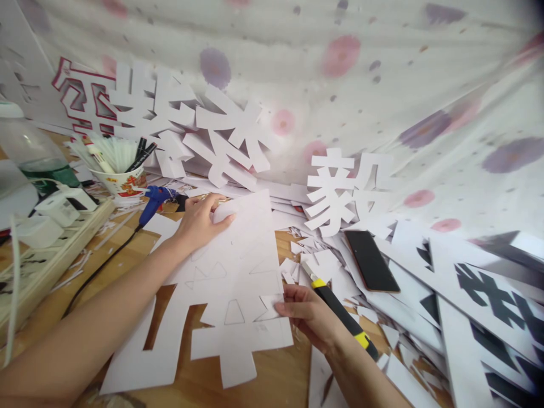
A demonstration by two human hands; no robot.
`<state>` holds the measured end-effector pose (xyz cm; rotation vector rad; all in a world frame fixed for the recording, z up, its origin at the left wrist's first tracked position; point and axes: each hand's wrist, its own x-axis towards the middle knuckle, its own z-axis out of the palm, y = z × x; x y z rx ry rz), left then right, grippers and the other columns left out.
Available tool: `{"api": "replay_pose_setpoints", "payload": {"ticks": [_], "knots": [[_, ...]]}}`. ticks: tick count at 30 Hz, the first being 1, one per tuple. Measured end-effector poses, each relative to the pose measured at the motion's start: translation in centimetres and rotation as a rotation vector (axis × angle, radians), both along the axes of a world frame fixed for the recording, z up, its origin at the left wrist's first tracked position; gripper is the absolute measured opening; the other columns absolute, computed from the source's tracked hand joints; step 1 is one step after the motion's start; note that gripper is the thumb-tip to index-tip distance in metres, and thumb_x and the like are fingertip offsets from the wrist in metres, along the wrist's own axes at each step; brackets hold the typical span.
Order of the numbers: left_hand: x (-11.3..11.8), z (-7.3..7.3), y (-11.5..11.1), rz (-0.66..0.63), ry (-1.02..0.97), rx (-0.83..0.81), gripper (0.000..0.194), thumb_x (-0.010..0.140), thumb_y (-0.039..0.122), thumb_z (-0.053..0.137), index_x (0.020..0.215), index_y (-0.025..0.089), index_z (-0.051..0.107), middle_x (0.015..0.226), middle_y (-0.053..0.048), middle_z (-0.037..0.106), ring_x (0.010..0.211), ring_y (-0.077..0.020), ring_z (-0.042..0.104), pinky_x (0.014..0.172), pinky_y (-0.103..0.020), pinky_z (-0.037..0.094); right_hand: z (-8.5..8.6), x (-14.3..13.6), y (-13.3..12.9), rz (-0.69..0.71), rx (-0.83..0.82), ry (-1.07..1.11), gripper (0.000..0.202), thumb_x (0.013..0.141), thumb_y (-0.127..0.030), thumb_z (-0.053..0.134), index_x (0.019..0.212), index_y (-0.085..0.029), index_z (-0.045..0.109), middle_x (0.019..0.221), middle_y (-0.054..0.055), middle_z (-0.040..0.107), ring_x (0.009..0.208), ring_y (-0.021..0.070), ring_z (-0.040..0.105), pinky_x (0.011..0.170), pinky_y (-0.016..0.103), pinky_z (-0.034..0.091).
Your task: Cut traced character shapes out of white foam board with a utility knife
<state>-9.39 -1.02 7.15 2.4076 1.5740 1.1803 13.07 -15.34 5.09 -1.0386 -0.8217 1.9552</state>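
A white foam-board sheet, partly cut into a character shape and marked with pencil outlines, is held between my hands over the wooden table. My left hand grips its upper left edge, thumb on top and the other fingers behind. At the lower right edge, my right hand pinches the sheet between thumb and fingers. Just right of that hand lies a yellow-and-black utility knife, its blade pointing away from me. Under the left side of the sheet rests another cut white piece.
Left are a blue glue gun, a paper cup of glue sticks and markers, a power strip and a bottle. Cut characters lean against the curtain. A phone and scraps lie right.
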Motion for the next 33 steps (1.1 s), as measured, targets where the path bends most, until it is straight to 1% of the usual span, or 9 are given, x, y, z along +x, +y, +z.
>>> {"api": "replay_pose_setpoints", "payload": {"ticks": [8, 14, 17, 20, 23, 26, 28, 30, 33], "knots": [[-0.06, -0.16, 0.03, 0.002, -0.058, -0.036, 0.037, 0.072, 0.042, 0.058, 0.103, 0.024, 0.050, 0.080, 0.000, 0.058, 0.079, -0.0176, 0.053, 0.085, -0.035, 0.035, -0.06, 0.16, 0.02, -0.011, 0.039, 0.080, 0.037, 0.057, -0.016, 0.076, 0.091, -0.013, 0.063, 0.072, 0.003, 0.068, 0.064, 0.0128, 0.062, 0.068, 0.026, 0.045], [-0.28, -0.47, 0.41, -0.002, -0.064, -0.012, 0.037, 0.072, 0.043, 0.057, 0.104, 0.024, 0.050, 0.076, 0.001, 0.056, 0.079, -0.0167, 0.052, 0.087, -0.035, 0.035, -0.31, 0.76, 0.24, 0.050, -0.003, 0.084, 0.024, 0.061, -0.018, 0.075, 0.081, -0.012, 0.064, 0.070, 0.002, 0.066, 0.061, 0.0100, 0.059, 0.063, 0.022, 0.042], [-0.36, -0.51, 0.52, 0.005, -0.066, -0.011, 0.037, 0.072, 0.043, 0.058, 0.103, 0.025, 0.051, 0.076, 0.001, 0.056, 0.079, -0.0169, 0.051, 0.087, -0.035, 0.035, -0.40, 0.85, 0.30, 0.070, 0.011, 0.087, 0.023, 0.061, -0.021, 0.075, 0.080, -0.013, 0.064, 0.070, 0.001, 0.066, 0.061, 0.0098, 0.059, 0.065, 0.023, 0.042], [-0.38, -0.50, 0.53, 0.024, -0.076, -0.042, 0.036, 0.072, 0.044, 0.057, 0.103, 0.025, 0.051, 0.077, 0.001, 0.056, 0.080, -0.0175, 0.051, 0.085, -0.035, 0.036, -0.45, 0.74, 0.23, 0.046, 0.084, 0.060, 0.024, 0.062, -0.025, 0.074, 0.081, -0.015, 0.064, 0.072, 0.002, 0.066, 0.065, 0.0115, 0.060, 0.069, 0.026, 0.043], [-0.35, -0.58, 0.54, 0.026, -0.076, -0.054, 0.036, 0.073, 0.044, 0.056, 0.103, 0.025, 0.051, 0.077, 0.001, 0.056, 0.079, -0.0176, 0.052, 0.085, -0.036, 0.036, -0.54, 0.71, 0.06, 0.007, 0.169, -0.011, 0.023, 0.065, -0.028, 0.072, 0.081, -0.016, 0.061, 0.069, 0.000, 0.066, 0.063, 0.0113, 0.060, 0.065, 0.024, 0.043], [-0.28, -0.74, 0.58, 0.016, -0.067, -0.042, 0.036, 0.073, 0.044, 0.056, 0.103, 0.025, 0.051, 0.076, 0.001, 0.057, 0.080, -0.0179, 0.052, 0.085, -0.036, 0.035, -0.65, 0.76, -0.14, -0.023, 0.262, -0.069, 0.032, 0.067, -0.028, 0.071, 0.093, -0.020, 0.054, 0.061, -0.005, 0.063, 0.055, 0.0094, 0.058, 0.057, 0.021, 0.042], [-0.26, -0.83, 0.61, 0.010, -0.065, -0.039, 0.036, 0.073, 0.044, 0.056, 0.103, 0.024, 0.051, 0.076, 0.001, 0.057, 0.079, -0.0177, 0.052, 0.085, -0.036, 0.035, -0.68, 0.70, -0.25, -0.044, 0.326, -0.092, 0.037, 0.069, -0.028, 0.070, 0.097, -0.023, 0.048, 0.059, -0.006, 0.063, 0.053, 0.0091, 0.058, 0.056, 0.020, 0.041], [-0.27, -0.88, 0.64, 0.008, -0.066, -0.044, 0.036, 0.074, 0.044, 0.055, 0.103, 0.024, 0.051, 0.076, 0.000, 0.057, 0.079, -0.0176, 0.052, 0.085, -0.036, 0.035, -0.66, 0.54, -0.33, -0.066, 0.368, -0.104, 0.037, 0.070, -0.029, 0.069, 0.097, -0.023, 0.044, 0.060, -0.006, 0.063, 0.055, 0.0091, 0.058, 0.057, 0.020, 0.041], [-0.34, -0.89, 0.68, 0.015, -0.074, -0.048, 0.036, 0.074, 0.044, 0.055, 0.103, 0.025, 0.051, 0.078, 0.000, 0.058, 0.080, -0.0180, 0.052, 0.086, -0.036, 0.035, -0.62, 0.25, -0.40, -0.112, 0.379, -0.131, 0.036, 0.070, -0.031, 0.068, 0.092, -0.023, 0.041, 0.057, -0.006, 0.062, 0.053, 0.0095, 0.057, 0.055, 0.021, 0.040]]}}
